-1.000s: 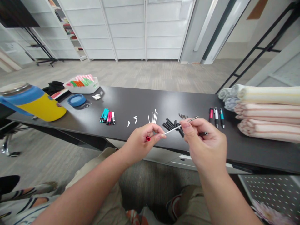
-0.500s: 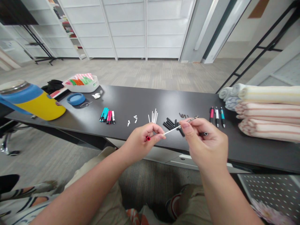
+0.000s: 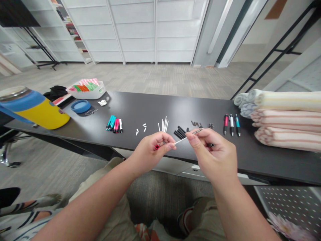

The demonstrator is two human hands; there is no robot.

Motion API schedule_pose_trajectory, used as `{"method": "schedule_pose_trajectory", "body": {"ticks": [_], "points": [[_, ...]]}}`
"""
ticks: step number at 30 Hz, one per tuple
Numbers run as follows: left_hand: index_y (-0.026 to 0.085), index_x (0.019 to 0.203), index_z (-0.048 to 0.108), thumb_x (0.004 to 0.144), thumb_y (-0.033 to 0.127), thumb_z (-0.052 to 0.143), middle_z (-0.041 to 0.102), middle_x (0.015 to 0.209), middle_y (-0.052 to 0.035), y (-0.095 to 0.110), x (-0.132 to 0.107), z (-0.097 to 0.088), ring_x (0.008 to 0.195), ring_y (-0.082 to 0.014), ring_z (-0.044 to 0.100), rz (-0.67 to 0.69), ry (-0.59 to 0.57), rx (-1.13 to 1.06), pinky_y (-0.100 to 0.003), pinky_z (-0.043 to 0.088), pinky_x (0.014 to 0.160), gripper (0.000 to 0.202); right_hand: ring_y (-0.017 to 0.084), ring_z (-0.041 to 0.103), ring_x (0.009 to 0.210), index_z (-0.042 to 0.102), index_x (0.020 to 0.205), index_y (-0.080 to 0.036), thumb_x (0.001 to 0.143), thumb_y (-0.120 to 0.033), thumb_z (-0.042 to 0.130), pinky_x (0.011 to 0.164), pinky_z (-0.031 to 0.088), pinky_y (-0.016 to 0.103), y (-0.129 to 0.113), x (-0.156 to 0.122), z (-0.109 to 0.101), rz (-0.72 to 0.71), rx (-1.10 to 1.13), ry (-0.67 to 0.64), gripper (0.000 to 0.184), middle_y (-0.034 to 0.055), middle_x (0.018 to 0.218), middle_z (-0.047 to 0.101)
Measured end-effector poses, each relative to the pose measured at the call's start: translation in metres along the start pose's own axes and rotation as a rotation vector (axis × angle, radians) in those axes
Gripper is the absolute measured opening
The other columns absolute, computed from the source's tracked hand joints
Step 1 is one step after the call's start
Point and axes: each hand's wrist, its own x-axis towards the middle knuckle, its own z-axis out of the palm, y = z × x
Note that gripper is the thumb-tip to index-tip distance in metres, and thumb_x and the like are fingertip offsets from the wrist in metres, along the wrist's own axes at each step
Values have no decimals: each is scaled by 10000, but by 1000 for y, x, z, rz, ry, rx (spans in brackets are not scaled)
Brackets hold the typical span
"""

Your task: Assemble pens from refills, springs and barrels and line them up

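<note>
My left hand [image 3: 151, 152] pinches one end of a thin white pen refill [image 3: 181, 140] and keeps a red pen barrel [image 3: 156, 147] tucked in its palm. Thumb and fingers of my right hand [image 3: 217, 155] close on the refill's other end, where a slim metallic part [image 3: 198, 131] sticks out; its exact kind is unclear. A black tube [image 3: 212, 145] shows under my right fingers. Behind the hands lie several white refills [image 3: 164, 125], black tubes [image 3: 179, 133], small dark springs [image 3: 195, 124] and small metallic pieces [image 3: 211, 126].
Teal, red and white barrels [image 3: 114, 124] and small white pieces [image 3: 144, 126] lie left on the dark table [image 3: 140, 105]. Three pens [image 3: 232, 125] and rolled towels [image 3: 288, 117] are at right. A yellow-blue bottle [image 3: 37, 107], blue lid [image 3: 80, 106] and white basket [image 3: 99, 92] stand far left.
My right hand has moved left, closer to my left hand, so less of the white refill shows between them. The metallic pieces on the table behind it are now uncovered.
</note>
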Motion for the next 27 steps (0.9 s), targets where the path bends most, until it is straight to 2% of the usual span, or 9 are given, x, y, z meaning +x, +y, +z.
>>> {"method": "schedule_pose_trajectory", "body": {"ticks": [8,13,20,24,27], "points": [[153,1015,699,986,307,692,804,956,-70,-2,2,-1,863,-155,737,-66,8,-152,-270,549,800,156,88,376,507,718,831,-202,957,-485,734,461,324,237,0,2,5,48,78,-19,310,-3,726,658],[157,1036,670,956,317,741,793,984,-75,-12,6,3,936,-177,761,-49,32,-246,-297,568,863,192,99,391,539,739,851,-201,967,-513,710,492,326,240,4,9,-1,80,16,-90,334,-11,702,623],[168,1069,654,951,364,749,784,1009,-85,-24,11,4,980,-212,771,-48,78,-174,-321,554,875,248,121,432,592,790,875,-208,979,-507,678,572,338,258,15,19,-4,110,-92,-226,336,-34,640,543],[181,1124,605,944,350,758,802,998,-82,-26,15,4,985,-210,775,-72,67,-245,-317,540,881,290,127,392,586,829,953,-213,965,-509,685,557,304,266,20,22,-3,126,-79,-350,329,-37,623,518],[184,1145,597,949,321,750,805,960,-63,-25,17,5,916,-174,760,-94,45,-257,-268,513,800,284,127,354,565,839,982,-218,956,-511,684,543,269,273,21,22,-4,151,-85,-449,332,-48,584,468]]}}
